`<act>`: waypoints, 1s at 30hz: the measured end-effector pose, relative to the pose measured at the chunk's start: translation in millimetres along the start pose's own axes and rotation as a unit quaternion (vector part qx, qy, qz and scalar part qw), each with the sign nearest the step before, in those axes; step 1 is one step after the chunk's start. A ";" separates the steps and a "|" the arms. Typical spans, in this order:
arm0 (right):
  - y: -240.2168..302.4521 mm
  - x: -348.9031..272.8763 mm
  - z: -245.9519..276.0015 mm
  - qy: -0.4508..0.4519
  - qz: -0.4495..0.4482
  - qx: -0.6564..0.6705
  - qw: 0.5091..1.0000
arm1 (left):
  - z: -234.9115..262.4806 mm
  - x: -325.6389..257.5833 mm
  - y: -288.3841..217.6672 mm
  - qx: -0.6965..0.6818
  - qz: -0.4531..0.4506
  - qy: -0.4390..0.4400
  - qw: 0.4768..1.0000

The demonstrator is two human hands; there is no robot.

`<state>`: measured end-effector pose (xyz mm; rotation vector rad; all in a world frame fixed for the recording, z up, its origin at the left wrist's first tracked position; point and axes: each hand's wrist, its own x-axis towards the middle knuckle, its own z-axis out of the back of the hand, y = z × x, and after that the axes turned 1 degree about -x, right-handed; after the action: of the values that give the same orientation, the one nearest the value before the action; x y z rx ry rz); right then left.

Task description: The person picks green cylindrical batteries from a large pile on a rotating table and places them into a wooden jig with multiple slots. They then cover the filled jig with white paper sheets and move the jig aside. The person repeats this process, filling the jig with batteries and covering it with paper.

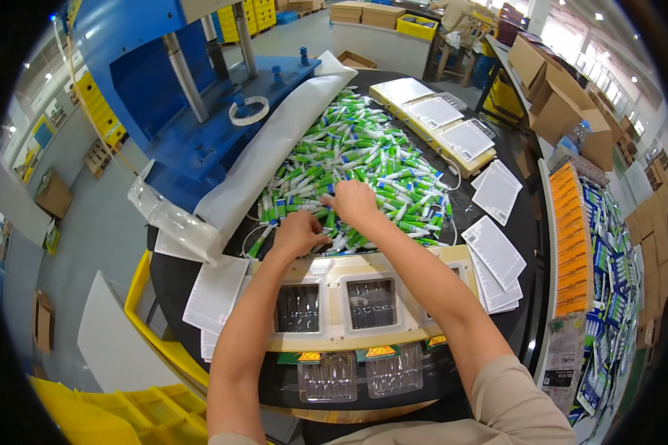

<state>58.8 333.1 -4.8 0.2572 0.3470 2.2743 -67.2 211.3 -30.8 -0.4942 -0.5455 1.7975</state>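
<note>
both bare hands are at the pile of green-and-white tubes (360, 144), which spreads over the middle of the black table (467, 209); left hand (298, 233) sits at the pile's near edge, fingers curled down among the tubes; right hand (355, 202) reaches a bit farther in, thumb and fingers bent toward each other at the tubes; can't tell whether either hand grasps a tube (fingertips are partly hidden); just below the hands lies a cream fixture (333, 315) with clear-lined windows, the right forearm crossing over it; two clear blister trays (326, 377) stick out at its near side; white cards (495, 252) lie to its right, more cards (215, 294) to its left; second cream fixture (423, 133) is beyond the pile on the right, cards on top; white sheet (267, 141) runs between pile and blue press (189, 159).
</note>
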 end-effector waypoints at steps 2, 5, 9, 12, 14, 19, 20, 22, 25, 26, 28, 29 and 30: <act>0.7 17.4 -8.9 0.041 -0.025 0.004 0.999 | 16.8 -16.8 -1.7 -0.015 -0.035 -0.052 0.998; -3.2 -0.5 4.9 0.130 -0.029 0.179 0.975 | 44.9 -66.0 -5.2 -0.102 -0.060 -0.162 0.980; 16.3 -93.4 30.8 -0.088 0.296 0.229 0.923 | 57.5 -166.6 -9.9 -0.157 -0.092 -0.242 0.953; 32.5 -165.4 25.3 -0.092 0.498 0.057 0.861 | 39.8 -209.3 -9.3 -0.005 -0.170 -0.238 0.956; 42.4 -183.4 12.1 -0.110 0.561 0.022 0.821 | 28.7 -219.0 -4.7 0.092 -0.197 -0.216 0.952; 56.9 -181.6 -13.2 -0.105 0.550 -0.023 0.828 | 15.3 -220.4 3.6 0.162 -0.207 -0.217 0.940; 58.6 -179.9 -14.3 -0.106 0.549 -0.030 0.828 | 14.9 -221.1 4.9 0.181 -0.207 -0.212 0.938; 60.1 -178.3 -13.7 -0.112 0.566 -0.049 0.816 | 13.3 -224.3 6.6 0.172 -0.198 -0.209 0.942; 59.0 -179.8 -12.1 -0.095 0.553 -0.040 0.827 | 7.8 -229.1 8.1 0.161 -0.181 -0.228 0.943; 58.0 -179.9 -12.6 -0.093 0.565 -0.036 0.819 | 5.3 -230.2 8.1 0.159 -0.175 -0.240 0.941; 56.6 -178.6 -15.0 -0.098 0.574 -0.030 0.813 | 0.7 -231.2 6.8 0.177 -0.163 -0.247 0.939; 56.3 -177.3 -16.6 -0.090 0.573 -0.024 0.814 | -1.0 -231.3 5.6 0.186 -0.159 -0.249 0.937; 56.4 -176.7 -18.1 -0.083 0.572 -0.019 0.816 | -2.2 -231.1 4.4 0.193 -0.152 -0.248 0.937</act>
<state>130.2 161.4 -16.2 0.8092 0.0121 3.3955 -5.7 -11.4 -21.4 0.3134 -0.5536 1.6666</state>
